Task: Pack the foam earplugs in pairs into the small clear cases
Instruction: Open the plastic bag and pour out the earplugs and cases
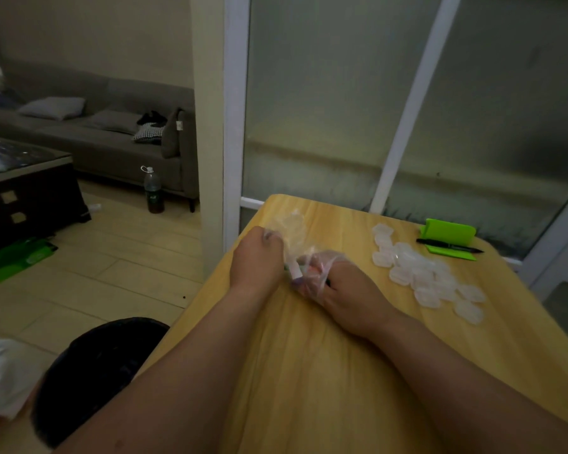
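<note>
Head view: both hands close together near surface's (309, 355) left edge. My left hand (256, 257) fisted, pinching top of clear bag (291, 229). My right hand (345, 290) grips bag's lower end, fingers wrapped in plastic. Earplugs (296, 273) bunched inside bag between my hands; count unclear. Cases (423, 273) piled loose on surface, right of hands, apart. Green stand (448, 229) and pen (450, 247) beyond pile.

Forearms extended forward; left grip (256, 257) fisted, right grip (345, 290) curled, both clutching clear bag (292, 231).
</note>
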A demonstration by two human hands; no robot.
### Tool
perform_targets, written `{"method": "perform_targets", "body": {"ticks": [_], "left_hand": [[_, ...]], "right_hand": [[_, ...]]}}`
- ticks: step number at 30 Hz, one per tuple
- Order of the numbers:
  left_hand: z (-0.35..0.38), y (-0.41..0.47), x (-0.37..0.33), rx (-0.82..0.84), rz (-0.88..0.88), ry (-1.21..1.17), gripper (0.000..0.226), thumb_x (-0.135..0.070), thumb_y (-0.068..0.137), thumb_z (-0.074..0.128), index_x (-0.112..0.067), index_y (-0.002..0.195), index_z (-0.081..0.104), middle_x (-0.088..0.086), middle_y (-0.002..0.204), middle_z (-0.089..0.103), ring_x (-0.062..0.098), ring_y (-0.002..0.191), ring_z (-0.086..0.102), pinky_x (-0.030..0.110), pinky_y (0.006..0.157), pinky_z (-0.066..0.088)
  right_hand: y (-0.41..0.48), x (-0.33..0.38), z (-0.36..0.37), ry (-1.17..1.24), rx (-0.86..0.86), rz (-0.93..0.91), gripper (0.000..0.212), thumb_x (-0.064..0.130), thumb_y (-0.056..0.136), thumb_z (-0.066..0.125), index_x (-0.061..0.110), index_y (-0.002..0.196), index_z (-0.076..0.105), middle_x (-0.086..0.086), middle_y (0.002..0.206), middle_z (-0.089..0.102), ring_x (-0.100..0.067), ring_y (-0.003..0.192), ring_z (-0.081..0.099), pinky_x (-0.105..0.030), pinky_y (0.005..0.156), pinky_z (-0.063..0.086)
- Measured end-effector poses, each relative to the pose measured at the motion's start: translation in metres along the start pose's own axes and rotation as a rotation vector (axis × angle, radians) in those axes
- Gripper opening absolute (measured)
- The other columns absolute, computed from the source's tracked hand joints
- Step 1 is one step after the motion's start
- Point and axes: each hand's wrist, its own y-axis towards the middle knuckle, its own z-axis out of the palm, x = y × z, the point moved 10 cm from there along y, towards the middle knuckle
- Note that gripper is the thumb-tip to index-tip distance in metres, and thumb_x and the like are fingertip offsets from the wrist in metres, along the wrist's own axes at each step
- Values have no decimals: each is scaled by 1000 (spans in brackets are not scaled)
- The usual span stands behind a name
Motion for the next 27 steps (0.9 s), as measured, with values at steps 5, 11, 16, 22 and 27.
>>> {"method": "perform_targets", "body": {"ticks": [5,11,16,22,27], "left_hand": [[15,-2,-4,114,77,167,15,-30,100,56,-19,97,65,-2,88,68,17,81,63,35,70,50],[5,0,1,-28,43,222,23,-25,104,48,-15,86,58,1,80,59,22,75,58,37,67,49],[9,1,4,-23,44,242,23,-26,103,48,-19,83,54,0,80,59,24,75,57,37,63,44],[11,-1,1,8,74,256,23,-26,104,48,-19,83,55,0,80,59,22,73,56,36,61,41],[9,-1,1,-2,82,233,23,-24,104,48,-16,83,55,1,79,59,22,73,56,38,64,45]], "right_hand": [[1,5,1,-82,-12,-83,18,37,101,62,35,93,78,17,95,67,-4,95,62,-34,86,53],[-7,9,-13,-23,-83,-42,14,50,94,65,39,88,73,14,97,63,-1,94,59,-20,78,45],[-9,6,-13,-18,-58,-15,16,55,93,72,40,88,69,20,95,64,0,93,61,-22,77,49],[-4,18,-10,-52,-40,-101,23,46,93,72,25,85,76,11,86,68,-5,89,60,-32,79,50],[-8,3,-14,3,-92,-10,9,33,95,73,26,89,73,11,93,67,-4,92,60,-35,81,52]]}}
